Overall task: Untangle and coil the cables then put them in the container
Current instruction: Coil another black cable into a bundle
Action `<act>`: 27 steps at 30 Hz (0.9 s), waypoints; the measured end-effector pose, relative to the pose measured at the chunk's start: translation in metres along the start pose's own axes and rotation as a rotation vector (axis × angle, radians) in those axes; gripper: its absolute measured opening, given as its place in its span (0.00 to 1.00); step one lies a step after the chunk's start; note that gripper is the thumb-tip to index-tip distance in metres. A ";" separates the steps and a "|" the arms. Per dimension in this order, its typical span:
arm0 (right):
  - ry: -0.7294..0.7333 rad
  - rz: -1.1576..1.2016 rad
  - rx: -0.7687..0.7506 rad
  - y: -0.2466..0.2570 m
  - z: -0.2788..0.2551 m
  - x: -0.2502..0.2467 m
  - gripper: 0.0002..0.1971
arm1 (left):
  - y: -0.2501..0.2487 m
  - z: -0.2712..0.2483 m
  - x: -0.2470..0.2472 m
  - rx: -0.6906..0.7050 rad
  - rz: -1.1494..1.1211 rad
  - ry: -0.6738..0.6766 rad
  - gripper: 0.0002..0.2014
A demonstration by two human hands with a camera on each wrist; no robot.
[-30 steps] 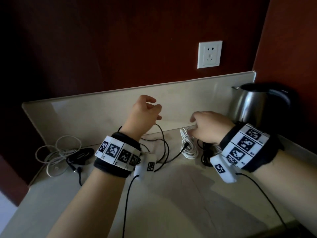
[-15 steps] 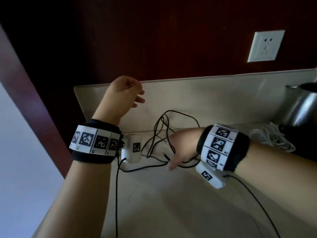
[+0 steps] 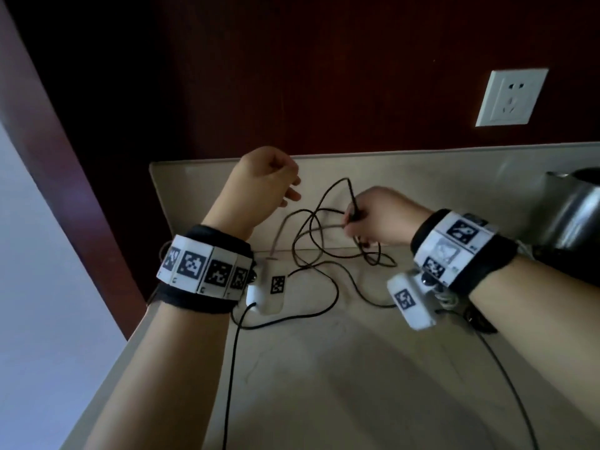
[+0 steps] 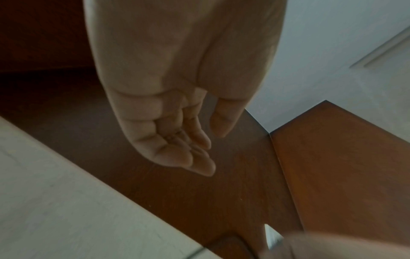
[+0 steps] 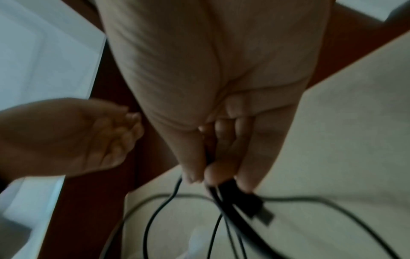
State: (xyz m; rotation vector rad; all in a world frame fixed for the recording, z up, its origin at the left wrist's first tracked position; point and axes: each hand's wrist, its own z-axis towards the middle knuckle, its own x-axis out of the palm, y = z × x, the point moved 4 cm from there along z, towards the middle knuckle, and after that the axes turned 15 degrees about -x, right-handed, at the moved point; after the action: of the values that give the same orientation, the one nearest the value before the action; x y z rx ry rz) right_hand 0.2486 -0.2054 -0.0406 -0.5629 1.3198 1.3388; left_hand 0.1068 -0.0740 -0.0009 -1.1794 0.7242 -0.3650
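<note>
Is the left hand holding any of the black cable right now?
No. The left hand hangs with loosely curled fingers and holds nothing; only the right hand pinches the black cable.

Near table point(image 3: 357, 384) bare, easy passage. Black cable point(image 3: 311, 248) loops sprawl between the hands. Kettle point(image 3: 571, 216) blocks right; wall point(image 3: 324, 76) shuts off the back.

The right hand point(image 3: 378, 214) has lifted off the counter, now pinching the black cable point(image 3: 319, 222) up beside the left hand point(image 3: 264, 185)
</note>
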 end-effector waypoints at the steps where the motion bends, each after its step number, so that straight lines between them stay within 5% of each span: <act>1: -0.115 0.068 0.010 -0.007 -0.001 -0.015 0.06 | -0.001 -0.001 0.009 0.003 0.024 0.028 0.05; 4: -0.290 0.272 0.038 -0.019 -0.009 -0.042 0.09 | -0.002 0.000 0.038 0.028 0.084 0.099 0.05; 11: -0.342 0.422 0.003 -0.017 -0.014 -0.043 0.12 | 0.006 -0.002 0.079 0.042 0.308 0.291 0.13; 18: -0.233 0.289 -0.124 -0.007 -0.011 -0.039 0.11 | 0.012 -0.004 0.088 -0.009 0.323 0.392 0.07; 24: -0.133 0.164 -0.045 -0.006 -0.009 -0.034 0.05 | 0.011 -0.001 0.079 0.030 0.467 0.331 0.10; 27: -0.086 0.074 0.010 -0.005 -0.012 -0.030 0.15 | 0.008 -0.003 0.070 0.024 0.464 0.299 0.09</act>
State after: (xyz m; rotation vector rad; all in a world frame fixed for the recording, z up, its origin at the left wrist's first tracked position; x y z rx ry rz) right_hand 0.2574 -0.2288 -0.0187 -0.4483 1.2872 1.4013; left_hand 0.1545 -0.1162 -0.0314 -0.9070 1.2208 -0.1585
